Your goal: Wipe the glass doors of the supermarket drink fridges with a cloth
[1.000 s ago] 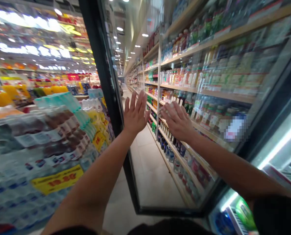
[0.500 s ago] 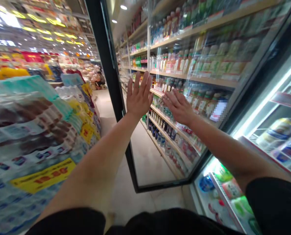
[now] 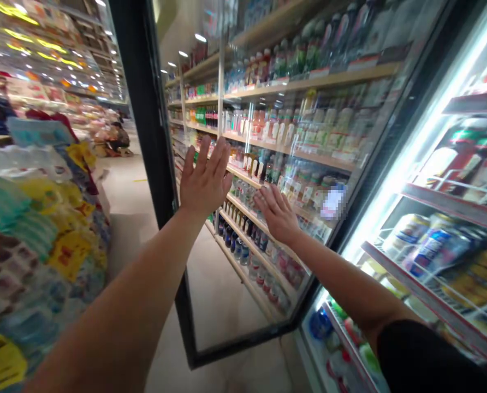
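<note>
The left hand point(image 3: 205, 180) and right hand point(image 3: 278, 215) are spread open, nothing held, flat against the tall door point(image 3: 235, 305) just ahead. The left hand is set higher.

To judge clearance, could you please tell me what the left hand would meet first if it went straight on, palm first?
Most likely the open glass door: the left hand is raised, fingers spread, palm toward the pane, seemingly on or just short of it; depth is unclear.

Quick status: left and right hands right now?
Left hand: open, fingers spread, palm against the glass door, holding nothing.
Right hand: open, flat on the same door, holding nothing.
</note>
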A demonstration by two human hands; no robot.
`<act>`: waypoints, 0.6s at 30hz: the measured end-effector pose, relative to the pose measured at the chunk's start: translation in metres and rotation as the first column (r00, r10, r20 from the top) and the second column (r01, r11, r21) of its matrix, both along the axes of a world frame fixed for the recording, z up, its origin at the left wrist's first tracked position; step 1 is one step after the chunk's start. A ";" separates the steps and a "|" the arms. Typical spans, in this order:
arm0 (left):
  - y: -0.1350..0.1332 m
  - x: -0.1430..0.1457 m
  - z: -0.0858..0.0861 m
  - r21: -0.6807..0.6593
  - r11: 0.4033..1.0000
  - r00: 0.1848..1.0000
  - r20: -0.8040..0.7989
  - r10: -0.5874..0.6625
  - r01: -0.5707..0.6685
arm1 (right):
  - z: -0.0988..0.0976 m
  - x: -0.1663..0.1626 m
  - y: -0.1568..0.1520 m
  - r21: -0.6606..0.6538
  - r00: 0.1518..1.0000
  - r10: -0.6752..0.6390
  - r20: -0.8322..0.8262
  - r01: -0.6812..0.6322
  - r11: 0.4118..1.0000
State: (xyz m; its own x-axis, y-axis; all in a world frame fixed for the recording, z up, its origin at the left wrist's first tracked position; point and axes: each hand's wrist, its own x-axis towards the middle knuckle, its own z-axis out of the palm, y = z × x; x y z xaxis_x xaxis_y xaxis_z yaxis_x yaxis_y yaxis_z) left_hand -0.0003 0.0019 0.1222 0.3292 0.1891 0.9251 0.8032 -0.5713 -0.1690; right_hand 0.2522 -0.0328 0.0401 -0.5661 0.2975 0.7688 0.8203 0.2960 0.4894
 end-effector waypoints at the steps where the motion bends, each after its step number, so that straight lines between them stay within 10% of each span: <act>1: 0.005 -0.001 0.000 0.020 1.000 1.000 -0.001 -0.005 0.005 | -0.005 0.003 0.001 0.010 1.000 -0.010 -0.003 0.010 1.000; 5: 0.025 -0.006 -0.002 0.124 0.992 0.999 -0.026 0.028 -0.025 | -0.015 0.033 0.010 0.032 0.997 -0.050 0.052 0.049 0.998; 8: 0.040 -0.008 -0.003 0.160 0.986 0.999 -0.028 0.041 -0.036 | 0.014 0.068 0.020 0.073 0.988 -0.113 0.100 0.106 0.992; 18: 0.078 -0.008 -0.003 0.173 0.985 1.000 -0.027 0.013 -0.008 | 0.248 0.184 0.048 0.216 0.911 -0.196 -0.362 0.287 0.933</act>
State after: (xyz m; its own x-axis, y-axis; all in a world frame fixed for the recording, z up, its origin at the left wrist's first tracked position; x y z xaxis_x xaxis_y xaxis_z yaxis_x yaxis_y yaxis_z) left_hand -0.0081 0.0796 0.1195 0.3541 0.0306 0.9347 0.8024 -0.5233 -0.2869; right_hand 0.4367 0.0150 0.2879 -0.2033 0.1577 0.9663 0.9771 -0.0316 0.2107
